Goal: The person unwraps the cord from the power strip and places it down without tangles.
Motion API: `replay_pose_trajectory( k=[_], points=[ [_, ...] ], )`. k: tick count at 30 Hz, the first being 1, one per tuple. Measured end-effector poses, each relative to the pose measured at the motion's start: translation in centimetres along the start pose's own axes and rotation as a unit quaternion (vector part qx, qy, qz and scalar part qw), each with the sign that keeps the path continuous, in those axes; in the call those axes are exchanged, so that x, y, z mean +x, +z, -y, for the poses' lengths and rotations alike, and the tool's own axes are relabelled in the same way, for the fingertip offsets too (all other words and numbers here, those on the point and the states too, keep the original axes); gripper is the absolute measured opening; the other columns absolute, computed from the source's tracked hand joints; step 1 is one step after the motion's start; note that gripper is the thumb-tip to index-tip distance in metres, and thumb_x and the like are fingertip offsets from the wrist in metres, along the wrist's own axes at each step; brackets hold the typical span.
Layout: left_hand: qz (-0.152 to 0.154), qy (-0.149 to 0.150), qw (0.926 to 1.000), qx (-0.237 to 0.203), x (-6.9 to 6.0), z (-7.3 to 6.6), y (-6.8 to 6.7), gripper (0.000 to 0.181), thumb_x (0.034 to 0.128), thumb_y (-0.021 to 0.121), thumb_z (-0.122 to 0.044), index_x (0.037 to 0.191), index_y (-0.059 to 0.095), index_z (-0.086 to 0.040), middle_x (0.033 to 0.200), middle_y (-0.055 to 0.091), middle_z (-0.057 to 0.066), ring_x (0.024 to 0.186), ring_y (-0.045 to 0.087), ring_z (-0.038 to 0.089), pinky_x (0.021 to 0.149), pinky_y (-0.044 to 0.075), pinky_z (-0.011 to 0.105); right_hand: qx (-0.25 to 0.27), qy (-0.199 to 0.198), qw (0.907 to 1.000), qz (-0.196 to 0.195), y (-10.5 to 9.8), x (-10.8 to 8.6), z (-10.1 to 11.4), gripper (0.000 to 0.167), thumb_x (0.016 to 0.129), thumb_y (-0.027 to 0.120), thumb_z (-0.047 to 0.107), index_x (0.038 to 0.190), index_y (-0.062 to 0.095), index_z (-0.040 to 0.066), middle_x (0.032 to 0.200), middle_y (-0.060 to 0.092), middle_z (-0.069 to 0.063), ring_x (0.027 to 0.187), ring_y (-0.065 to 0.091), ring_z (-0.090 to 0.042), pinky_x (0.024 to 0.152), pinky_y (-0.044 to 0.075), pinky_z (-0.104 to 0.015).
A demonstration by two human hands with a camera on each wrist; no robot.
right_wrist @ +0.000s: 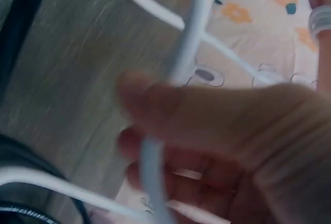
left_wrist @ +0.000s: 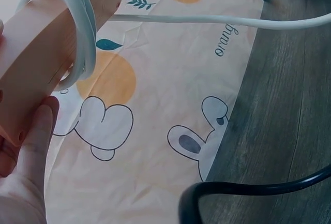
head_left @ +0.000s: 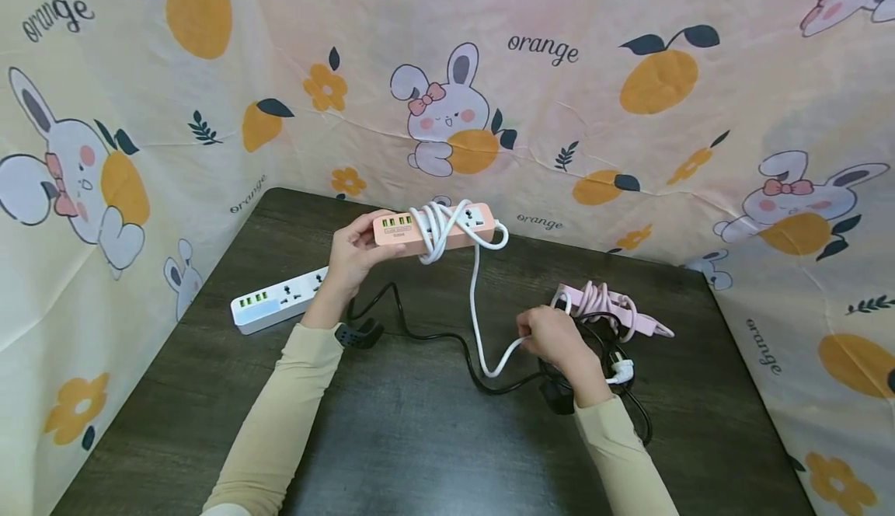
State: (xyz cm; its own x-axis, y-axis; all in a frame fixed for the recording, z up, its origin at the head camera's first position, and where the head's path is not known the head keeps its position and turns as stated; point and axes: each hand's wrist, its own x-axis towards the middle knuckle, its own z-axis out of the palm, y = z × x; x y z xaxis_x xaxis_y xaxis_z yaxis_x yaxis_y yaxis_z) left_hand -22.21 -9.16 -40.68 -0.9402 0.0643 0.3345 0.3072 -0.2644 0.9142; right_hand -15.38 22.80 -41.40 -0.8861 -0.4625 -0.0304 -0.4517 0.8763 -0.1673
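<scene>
With my left grip [head_left: 351,258], I'm pinching the peach power strip [head_left: 397,231] by one end above the table [head_left: 419,438], presumably leaving its coils [left_wrist: 87,32] clear; my right grip [head_left: 556,336] is pinching the white cord [left_wrist: 222,20], seemingly controlling slack.

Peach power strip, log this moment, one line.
left fingers: hold peach strip; right fingers: grip white cord; cord: partly wound round peach strip; white strip: on table

Between the sleeves [head_left: 273,430], the near counter [head_left: 433,454] leaves open passage. Farther back, a black cord [head_left: 447,336] crosses the way and a white cord [head_left: 474,298] hangs in it. A pink power strip [head_left: 643,324] crowds the right; patterned cloth [head_left: 545,112] closes the back.
</scene>
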Motion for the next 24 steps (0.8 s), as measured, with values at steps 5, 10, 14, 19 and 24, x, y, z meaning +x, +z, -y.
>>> replay_pose_trajectory(
  k=[5, 10, 14, 19, 24],
  points=[
    [0.003, 0.004, 1.0000, -0.003, -0.1, -0.1, 0.0, 0.052, 0.0722, 0.067, 0.016, 0.121, 0.050, 0.014, 0.105, 0.061, -0.001, 0.092, 0.058, 0.013, 0.075, 0.051, 0.020, 0.102, 0.067, 0.9896, 0.077, 0.2, -0.2, -2.3, 0.024, 0.065, 0.075, -0.006, 0.060, 0.057, 0.008, 0.057, 0.051, 0.004, 0.053, 0.044, -0.012, 0.051, 0.039, -0.028],
    [0.013, 0.004, 0.9999, -0.004, -0.1, 0.0, 0.3, 0.051, 0.0723, 0.068, 0.016, 0.121, 0.051, 0.014, 0.108, 0.060, 0.006, 0.093, 0.059, 0.014, 0.076, 0.051, 0.022, 0.267, 0.008, 0.9522, 0.148, 1.0, -0.6, -5.1, 0.025, 0.072, 0.070, -0.005, 0.094, 0.061, -0.007, 0.090, 0.064, -0.015, 0.085, 0.060, -0.028, 0.076, 0.050, -0.040],
    [0.021, 0.004, 0.9997, -0.007, -0.2, 0.2, 0.5, 0.051, 0.0718, 0.068, 0.016, 0.120, 0.052, 0.013, 0.112, 0.059, 0.015, 0.093, 0.059, 0.014, 0.076, 0.051, 0.022, 0.371, 0.017, 0.9149, 0.158, 1.5, -0.8, -5.5, 0.040, 0.086, 0.059, 0.007, 0.119, 0.047, -0.013, 0.117, 0.054, -0.029, 0.110, 0.052, -0.041, 0.089, 0.045, -0.050],
    [0.033, -0.001, 0.9994, -0.012, -0.3, 0.3, 0.8, 0.052, 0.0718, 0.068, 0.015, 0.121, 0.052, 0.013, 0.110, 0.060, 0.007, 0.093, 0.060, 0.014, 0.076, 0.051, 0.023, 0.290, 0.084, 0.9532, 0.013, 1.8, 0.3, -4.2, 0.033, 0.093, 0.057, 0.018, 0.114, 0.057, -0.008, 0.097, 0.064, -0.015, 0.086, 0.060, -0.024, 0.071, 0.049, -0.035],
    [0.048, -0.004, 0.9987, -0.016, -0.3, 0.2, 1.1, 0.052, 0.0711, 0.069, 0.014, 0.120, 0.053, 0.013, 0.113, 0.057, 0.022, 0.090, 0.060, 0.015, 0.072, 0.052, 0.024, 0.361, 0.079, 0.9243, -0.096, 1.8, 2.7, -2.1, 0.037, 0.095, 0.056, 0.015, 0.126, 0.052, -0.005, 0.110, 0.062, -0.020, 0.100, 0.060, -0.031, 0.082, 0.050, -0.039]
  ],
)
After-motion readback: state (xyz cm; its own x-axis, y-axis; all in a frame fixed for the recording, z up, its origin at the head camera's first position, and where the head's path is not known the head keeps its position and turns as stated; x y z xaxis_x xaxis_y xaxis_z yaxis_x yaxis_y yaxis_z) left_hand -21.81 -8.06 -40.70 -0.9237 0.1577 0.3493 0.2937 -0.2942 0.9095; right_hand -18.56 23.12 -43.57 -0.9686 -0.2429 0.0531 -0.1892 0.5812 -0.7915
